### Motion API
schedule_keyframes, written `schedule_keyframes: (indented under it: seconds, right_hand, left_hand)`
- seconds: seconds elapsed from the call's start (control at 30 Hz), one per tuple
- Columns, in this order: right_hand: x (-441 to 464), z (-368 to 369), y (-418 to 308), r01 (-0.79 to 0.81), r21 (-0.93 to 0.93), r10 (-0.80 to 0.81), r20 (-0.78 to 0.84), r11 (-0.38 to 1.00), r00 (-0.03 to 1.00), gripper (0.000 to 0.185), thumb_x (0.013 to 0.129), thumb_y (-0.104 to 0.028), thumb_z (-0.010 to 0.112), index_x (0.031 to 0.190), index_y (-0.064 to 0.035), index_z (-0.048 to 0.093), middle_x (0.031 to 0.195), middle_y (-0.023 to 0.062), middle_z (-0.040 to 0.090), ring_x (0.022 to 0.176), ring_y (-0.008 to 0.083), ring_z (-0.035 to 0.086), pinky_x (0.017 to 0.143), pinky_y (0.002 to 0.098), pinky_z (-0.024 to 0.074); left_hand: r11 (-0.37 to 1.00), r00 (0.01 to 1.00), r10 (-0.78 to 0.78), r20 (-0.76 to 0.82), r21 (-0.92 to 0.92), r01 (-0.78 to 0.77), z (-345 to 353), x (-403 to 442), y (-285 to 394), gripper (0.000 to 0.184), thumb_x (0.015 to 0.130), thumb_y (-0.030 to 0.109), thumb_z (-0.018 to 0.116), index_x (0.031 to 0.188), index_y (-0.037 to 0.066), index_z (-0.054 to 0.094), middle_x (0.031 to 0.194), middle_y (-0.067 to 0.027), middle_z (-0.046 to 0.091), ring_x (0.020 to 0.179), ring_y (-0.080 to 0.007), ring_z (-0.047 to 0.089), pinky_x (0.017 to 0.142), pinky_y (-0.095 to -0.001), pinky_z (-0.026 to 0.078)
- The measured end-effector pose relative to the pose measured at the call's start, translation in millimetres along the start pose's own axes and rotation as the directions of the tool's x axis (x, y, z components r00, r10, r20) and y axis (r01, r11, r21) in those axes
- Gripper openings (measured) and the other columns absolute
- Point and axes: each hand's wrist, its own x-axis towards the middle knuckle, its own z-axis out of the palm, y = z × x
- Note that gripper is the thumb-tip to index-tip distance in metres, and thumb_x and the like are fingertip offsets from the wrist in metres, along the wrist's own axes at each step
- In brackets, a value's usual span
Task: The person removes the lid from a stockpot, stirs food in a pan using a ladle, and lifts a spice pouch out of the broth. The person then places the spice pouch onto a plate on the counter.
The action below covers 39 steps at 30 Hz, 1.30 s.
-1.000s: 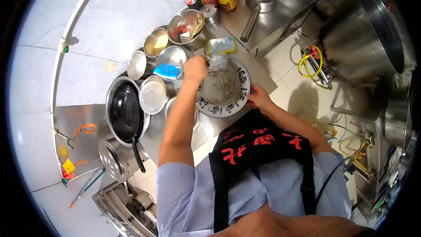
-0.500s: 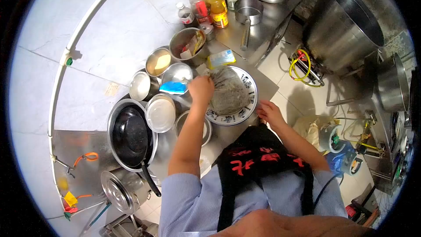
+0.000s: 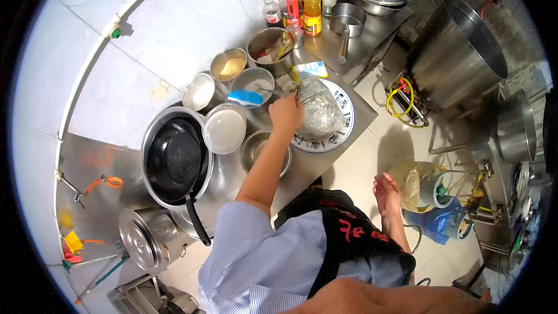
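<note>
My left hand is closed at the left edge of a clear plastic bag, pinching its gathered plastic. The bag, puffed up and speckled grey-white, lies on a large white plate with dark blue patterns round its rim. What is inside the bag cannot be made out. My right hand hangs over the floor to the right of the table, fingers apart and holding nothing. Beside my left hand stands a metal bowl with a blue packet on it. A yellow and white packet lies behind the plate.
Several metal containers and a white-lidded tub crowd the left of the table. A black frying pan rests in a basin. Bottles and a saucepan stand at the back. A tall stockpot and gas cylinders are on the right.
The plastic has gone from flat and spread out to puffed up and rounded. My right hand has drawn back from the table edge, its fingers opening. The view has turned.
</note>
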Motion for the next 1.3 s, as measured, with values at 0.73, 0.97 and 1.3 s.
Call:
schedule_keyframes:
  seconds: [0.73,0.97,1.3]
  right_hand:
    - [-218.4,-131.7,90.5,0.046,0.283,0.003,-0.170,0.958,0.985,0.034,0.092,-0.009,0.045,0.125,-0.0022,0.039,0.103,0.0170,0.056,0.081,0.0189,0.057,0.071,0.0284,0.0483]
    - [-323.1,-175.3,186.8,0.460,0.497,-0.115,-0.578,0.736,0.808,0.043,0.089,-0.023,0.055,0.126,-0.0078,0.041,0.093,0.0107,0.060,0.074,0.0156,0.057,0.061,0.0261,0.0474]
    - [-492.1,-184.4,273.2,0.622,0.523,0.001,-0.766,0.582,0.643,0.042,0.088,-0.020,0.052,0.127,-0.0067,0.042,0.101,0.0131,0.059,0.080,0.0173,0.057,0.072,0.0277,0.0477]
  left_hand:
    - [0.747,0.785,0.596,0.170,-0.476,-0.464,-81.4,-262.7,121.4,0.027,0.077,0.016,0.059,0.103,0.007,0.061,0.075,-0.0090,0.059,0.076,-0.0271,0.056,0.072,-0.0395,0.039]
    - [0.503,0.434,0.857,0.276,-0.629,-0.593,-52.8,-282.4,149.0,0.029,0.081,0.018,0.057,0.107,0.005,0.060,0.080,-0.0115,0.061,0.082,-0.0274,0.058,0.081,-0.0401,0.041]
    - [0.222,0.013,0.966,0.259,-0.800,-0.558,-88.7,-483.7,181.5,0.027,0.078,0.019,0.059,0.102,0.007,0.061,0.090,-0.0119,0.063,0.088,-0.0294,0.058,0.081,-0.0427,0.041]
